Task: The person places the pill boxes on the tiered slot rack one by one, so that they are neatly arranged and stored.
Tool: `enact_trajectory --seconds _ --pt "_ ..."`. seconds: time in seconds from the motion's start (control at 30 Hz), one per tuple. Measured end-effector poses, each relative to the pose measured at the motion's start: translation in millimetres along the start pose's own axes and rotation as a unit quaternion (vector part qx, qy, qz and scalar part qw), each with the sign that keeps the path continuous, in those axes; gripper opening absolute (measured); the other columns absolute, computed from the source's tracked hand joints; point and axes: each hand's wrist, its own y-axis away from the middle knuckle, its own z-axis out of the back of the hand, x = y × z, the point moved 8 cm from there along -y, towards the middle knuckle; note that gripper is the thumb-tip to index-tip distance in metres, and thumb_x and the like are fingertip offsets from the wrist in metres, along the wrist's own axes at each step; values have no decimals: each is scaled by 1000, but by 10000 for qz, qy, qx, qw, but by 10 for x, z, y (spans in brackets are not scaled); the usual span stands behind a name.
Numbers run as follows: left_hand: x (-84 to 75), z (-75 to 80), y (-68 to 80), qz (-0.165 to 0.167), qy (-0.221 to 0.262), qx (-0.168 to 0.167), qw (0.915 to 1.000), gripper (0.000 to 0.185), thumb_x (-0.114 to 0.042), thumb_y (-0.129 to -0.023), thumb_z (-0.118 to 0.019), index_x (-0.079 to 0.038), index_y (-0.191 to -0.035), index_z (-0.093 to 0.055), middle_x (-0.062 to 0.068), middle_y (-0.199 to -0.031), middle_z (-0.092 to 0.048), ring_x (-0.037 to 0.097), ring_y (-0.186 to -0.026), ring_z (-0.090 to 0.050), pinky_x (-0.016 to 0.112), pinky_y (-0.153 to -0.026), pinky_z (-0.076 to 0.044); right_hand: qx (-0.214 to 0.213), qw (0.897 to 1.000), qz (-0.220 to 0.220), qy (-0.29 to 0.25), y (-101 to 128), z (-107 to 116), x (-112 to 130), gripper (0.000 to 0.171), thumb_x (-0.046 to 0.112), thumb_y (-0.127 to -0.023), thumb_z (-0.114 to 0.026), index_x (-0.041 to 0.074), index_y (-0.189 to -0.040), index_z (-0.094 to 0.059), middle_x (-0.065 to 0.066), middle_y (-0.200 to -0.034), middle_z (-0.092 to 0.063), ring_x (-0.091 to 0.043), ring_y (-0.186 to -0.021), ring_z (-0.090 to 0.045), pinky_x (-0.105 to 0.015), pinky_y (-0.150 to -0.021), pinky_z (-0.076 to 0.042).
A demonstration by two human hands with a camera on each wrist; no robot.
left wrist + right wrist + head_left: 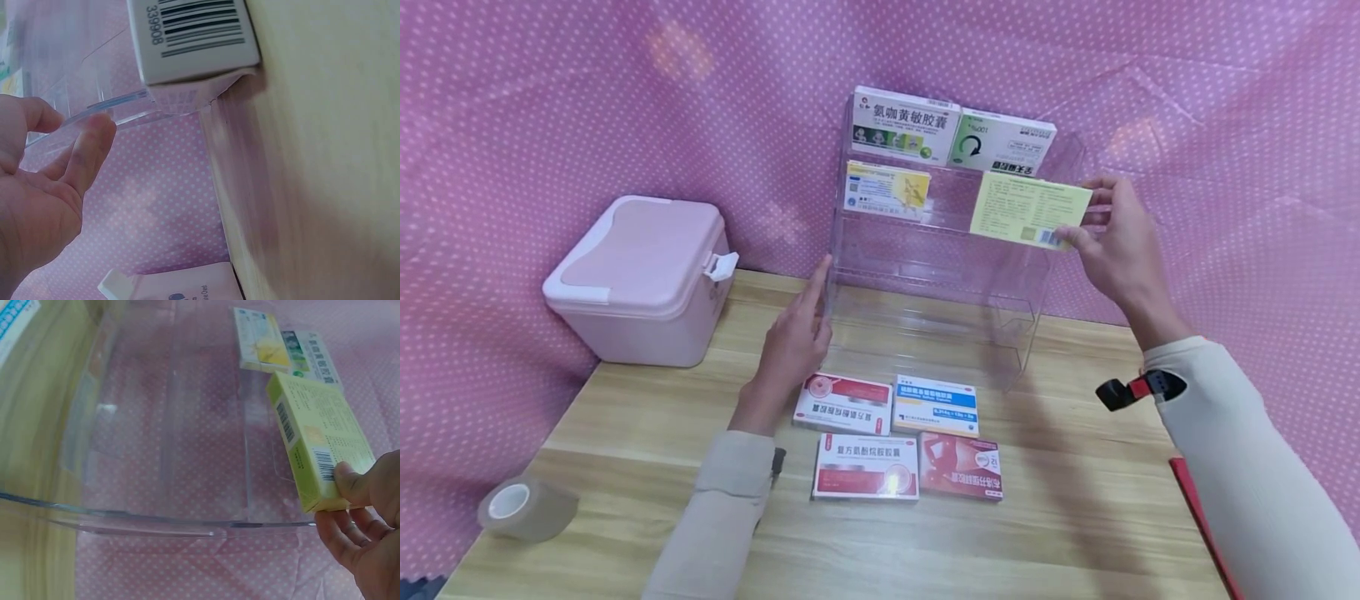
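My right hand (1123, 242) pinches one end of a yellow-green medicine box (1030, 208), thumb in front and fingers behind. The box is in front of the second tier of a clear acrylic display rack (925, 312), at its right end. In the right wrist view, barcodes show on the box's narrow side and broad face. My left hand (793, 342) holds the rack's left side edge; the left wrist view shows thumb and fingers on either side of the clear panel (122, 100). A yellow and white box (887, 190) sits at the left of the second tier.
The top tier holds a white-green box (904, 125) and a second green-white box (1003, 142). Several boxes, including a blue-white one (936, 406) and a red one (961, 465), lie before the rack. A pink lidded case (640, 275) and tape roll (527, 508) are left.
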Motion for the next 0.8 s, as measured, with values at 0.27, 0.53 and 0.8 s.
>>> enact_trajectory --seconds 0.27,0.53,0.8 --pt "4 4 7 -27 29 -12 10000 99 0 -102 -62 -47 -172 -10 11 -171 -45 37 -114 -69 52 -81 -64 -496 9986 183 -27 -240 -20 136 57 -4 -94 -76 5 -144 -52 -17 -135 -65 -22 -112 -67 -13 -86 -58" --pt "-7 26 13 -191 -107 -109 9997 95 0 -101 -62 -39 -174 -14 13 -170 -46 37 -107 -69 51 -77 -62 -860 9956 366 -88 -411 -44 256 52 -7 -93 -74 4 -141 -56 -14 -132 -66 -20 -112 -67 -24 -97 -61" --pt "3 15 12 -114 -130 -80 9998 96 0 -101 -63 -41 -173 -14 14 -168 -48 36 -106 -69 52 -78 -62 -820 9946 633 -73 -583 -164 360 49 -18 -91 -64 -3 -138 -56 -19 -131 -65 -33 -117 -70 -35 -104 -62"
